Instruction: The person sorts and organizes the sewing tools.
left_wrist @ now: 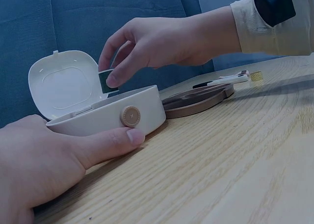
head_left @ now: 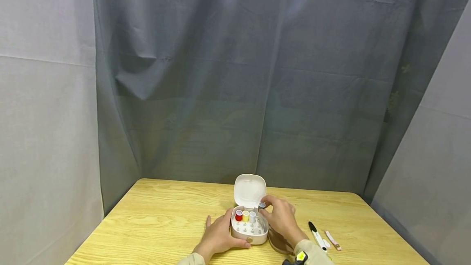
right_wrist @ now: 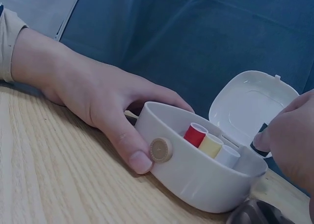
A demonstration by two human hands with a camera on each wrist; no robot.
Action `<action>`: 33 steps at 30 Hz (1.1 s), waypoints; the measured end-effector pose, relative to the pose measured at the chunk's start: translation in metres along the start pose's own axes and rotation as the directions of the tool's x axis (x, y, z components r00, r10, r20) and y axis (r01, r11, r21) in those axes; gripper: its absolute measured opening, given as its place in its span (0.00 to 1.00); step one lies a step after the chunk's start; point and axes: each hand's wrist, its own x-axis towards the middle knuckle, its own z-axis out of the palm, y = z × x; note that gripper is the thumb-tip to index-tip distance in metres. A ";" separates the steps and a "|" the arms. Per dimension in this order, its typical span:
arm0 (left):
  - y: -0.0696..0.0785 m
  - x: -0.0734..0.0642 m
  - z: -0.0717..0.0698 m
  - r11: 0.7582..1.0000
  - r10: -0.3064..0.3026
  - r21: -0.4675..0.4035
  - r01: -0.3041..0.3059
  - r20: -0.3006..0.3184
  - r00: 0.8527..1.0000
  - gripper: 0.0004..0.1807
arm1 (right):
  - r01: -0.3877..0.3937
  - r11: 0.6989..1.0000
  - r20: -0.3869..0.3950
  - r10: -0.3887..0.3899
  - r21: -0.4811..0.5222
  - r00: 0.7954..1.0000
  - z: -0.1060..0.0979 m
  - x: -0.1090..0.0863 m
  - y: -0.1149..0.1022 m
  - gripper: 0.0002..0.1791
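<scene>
A white sewing box (head_left: 259, 239) stands on the table with its lid (head_left: 250, 189) raised at the back. My left hand (head_left: 220, 234) grips the box from the left, thumb on the front beside the round tan button (left_wrist: 130, 116). Inside, a red thread spool (right_wrist: 195, 135), a yellow spool (right_wrist: 211, 145) and a white spool (right_wrist: 227, 156) stand in the back row; bare pegs fill the rest. Between thumb and fingers, my right hand (head_left: 282, 218) pinches a dark green thread spool (left_wrist: 104, 79) above the box's back right corner, close to the lid.
A brown, rounded, flat piece (left_wrist: 196, 102) lies against the box's right side, partly under my right forearm. Farther right on the wooden table (head_left: 165, 216) are a black-and-white slim tool (head_left: 317, 236) and a small pale strip with a brownish end (head_left: 333, 240). Grey curtains hang behind.
</scene>
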 end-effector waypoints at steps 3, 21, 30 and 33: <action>0.000 0.000 0.000 1.000 0.001 -0.001 -0.001 0.000 1.000 0.65 | 0.010 1.000 0.013 -0.010 0.009 1.000 0.001 -0.001 0.000 0.13; -0.001 0.002 0.003 1.000 -0.002 0.000 0.002 0.001 1.000 0.65 | -0.011 0.998 0.118 0.018 -0.062 0.993 0.005 -0.004 0.002 0.14; 0.001 0.003 0.006 1.000 0.010 0.019 -0.010 -0.005 1.000 0.67 | -0.018 0.995 0.150 0.032 -0.093 0.988 0.003 -0.003 0.004 0.14; -0.002 0.003 0.005 1.000 0.008 0.019 -0.008 -0.005 1.000 0.66 | -0.015 0.995 0.161 0.031 -0.097 0.986 0.004 -0.002 0.002 0.14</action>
